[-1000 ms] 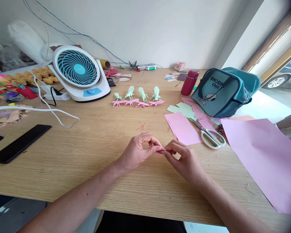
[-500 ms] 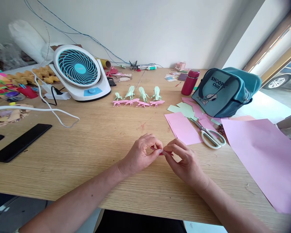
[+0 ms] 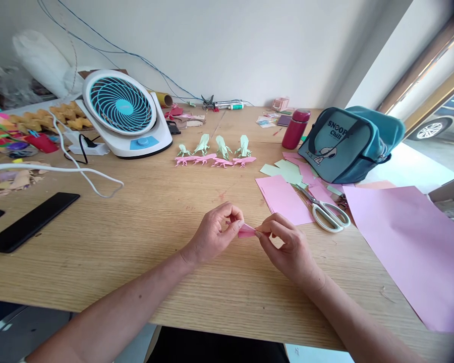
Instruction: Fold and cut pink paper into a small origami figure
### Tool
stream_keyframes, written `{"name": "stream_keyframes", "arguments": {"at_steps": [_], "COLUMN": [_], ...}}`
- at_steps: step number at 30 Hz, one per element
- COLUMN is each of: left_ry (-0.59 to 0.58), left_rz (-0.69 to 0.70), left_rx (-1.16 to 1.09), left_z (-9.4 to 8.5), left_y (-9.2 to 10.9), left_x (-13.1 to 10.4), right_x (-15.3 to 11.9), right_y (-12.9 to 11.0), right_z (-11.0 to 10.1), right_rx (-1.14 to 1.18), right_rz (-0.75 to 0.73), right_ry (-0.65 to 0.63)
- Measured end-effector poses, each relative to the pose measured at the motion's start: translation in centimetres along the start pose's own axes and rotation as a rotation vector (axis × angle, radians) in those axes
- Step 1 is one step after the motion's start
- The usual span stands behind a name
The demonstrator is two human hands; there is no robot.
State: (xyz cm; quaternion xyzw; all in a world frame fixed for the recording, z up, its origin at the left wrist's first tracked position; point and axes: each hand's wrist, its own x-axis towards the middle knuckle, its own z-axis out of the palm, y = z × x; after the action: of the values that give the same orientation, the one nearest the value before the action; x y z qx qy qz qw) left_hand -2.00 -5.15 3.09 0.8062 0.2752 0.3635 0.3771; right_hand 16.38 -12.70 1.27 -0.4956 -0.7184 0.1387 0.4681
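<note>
A small folded piece of pink paper (image 3: 246,231) is stretched between my two hands, just above the table's front half. My left hand (image 3: 220,228) pinches its left end between thumb and fingers. At the other end, the fingertips of my right hand (image 3: 285,244) are closed on a narrow tip. Parts of the paper are hidden behind my fingers. Beyond my hands stand folded pink paper insects (image 3: 222,162) in a row, with green folded paper insects (image 3: 223,147) right behind them.
Right of my hands lie pink sheets (image 3: 283,199), white-handled scissors (image 3: 329,214), paper scraps and a large pink sheet (image 3: 408,242). A red flask (image 3: 296,130) and teal bag (image 3: 340,146) stand behind. At left are a fan (image 3: 123,108), a white cable and a black phone-like slab (image 3: 34,222).
My left hand has shifted slightly up and left, away from my right fingertips. More of the folded pink paper now shows between them. Both hands keep their hold.
</note>
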Motion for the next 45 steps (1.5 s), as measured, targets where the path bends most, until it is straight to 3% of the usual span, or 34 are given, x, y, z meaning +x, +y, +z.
{"name": "stream_keyframes", "arguments": {"at_steps": [9,16,26,36,40,45], "left_ry": [0.006,-0.059,-0.154,-0.157,-0.115,-0.106], "left_rz": [-0.165,-0.258,-0.370,-0.273,-0.287,-0.327], "left_rx": [-0.233,-0.294,-0.328,-0.180,-0.193,-0.376], "left_z": [0.1,0.1,0.7,1.2,0.9,0.8], "left_y": [-1.2,-2.3,-2.0,-1.2,-1.3,-2.0], "left_x": [0.4,0.5,0.3,0.0,0.2,0.3], "right_x": [0.3,0.3,0.2,0.1,0.0,0.0], "right_y": [0.4,0.5,0.2,0.2,0.4,1.1], "right_z": [0.1,0.0,0.7,1.0,0.9,0.9], "right_rx": [0.097,0.185,0.187,0.177,0.158,0.142], "right_rz": [0.159,0.279,0.313,0.194,0.266,0.345], "right_ry": [-0.042,-0.175,-0.155,-0.131,-0.135,-0.104]}}
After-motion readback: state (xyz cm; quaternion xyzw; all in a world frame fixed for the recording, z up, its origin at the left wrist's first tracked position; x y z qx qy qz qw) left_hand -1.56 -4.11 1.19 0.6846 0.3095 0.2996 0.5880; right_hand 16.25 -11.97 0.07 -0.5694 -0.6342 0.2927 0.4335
